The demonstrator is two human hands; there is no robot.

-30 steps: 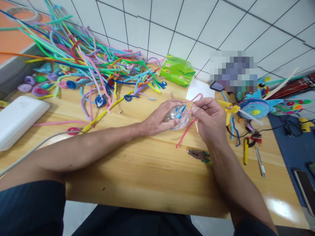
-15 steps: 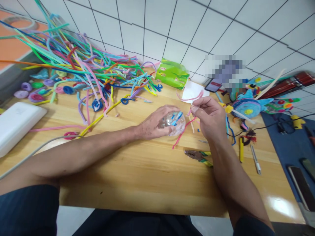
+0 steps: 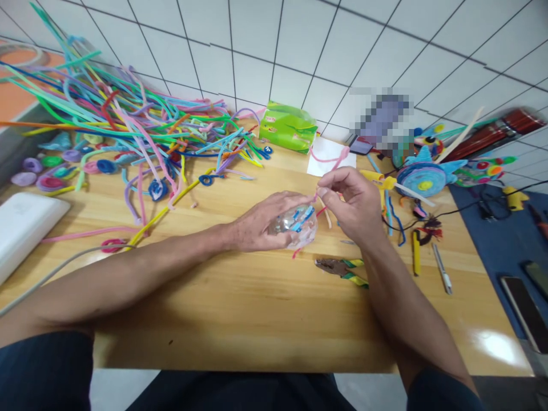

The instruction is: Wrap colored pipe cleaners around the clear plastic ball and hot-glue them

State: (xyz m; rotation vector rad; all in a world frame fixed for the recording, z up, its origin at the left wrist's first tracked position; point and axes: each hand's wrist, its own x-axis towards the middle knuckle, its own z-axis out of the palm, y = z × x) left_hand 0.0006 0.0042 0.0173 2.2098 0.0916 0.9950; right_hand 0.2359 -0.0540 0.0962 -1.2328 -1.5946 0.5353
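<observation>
My left hand (image 3: 261, 220) curves around a clear, rounded plastic container (image 3: 305, 235) with blue marks or pieces on it; I cannot tell whether they are inside. Beside its right edge, my right hand (image 3: 355, 202) is closed, thumb and fingertips pinching a pink pipe cleaner (image 3: 329, 160). The pipe cleaner's curled length rises behind that hand. A hot-pink strand (image 3: 296, 253) shows below the container, partly hidden by it. Just below my right hand lie pliers (image 3: 340, 268) with yellow-green handles.
Many coloured pipe cleaners (image 3: 171, 128) pile up at the back left, near a white box-shaped device (image 3: 32, 228). A green packet (image 3: 287, 127) and white paper (image 3: 325, 157) stand behind my hands. On the right are a blue fish-like craft (image 3: 423, 176), a yellow cutter (image 3: 416, 253) and a pen-like tool (image 3: 442, 268).
My right hand has moved left and down, bringing the pinched end of the pink pipe cleaner close to the container's top right edge. My left hand still holds the container.
</observation>
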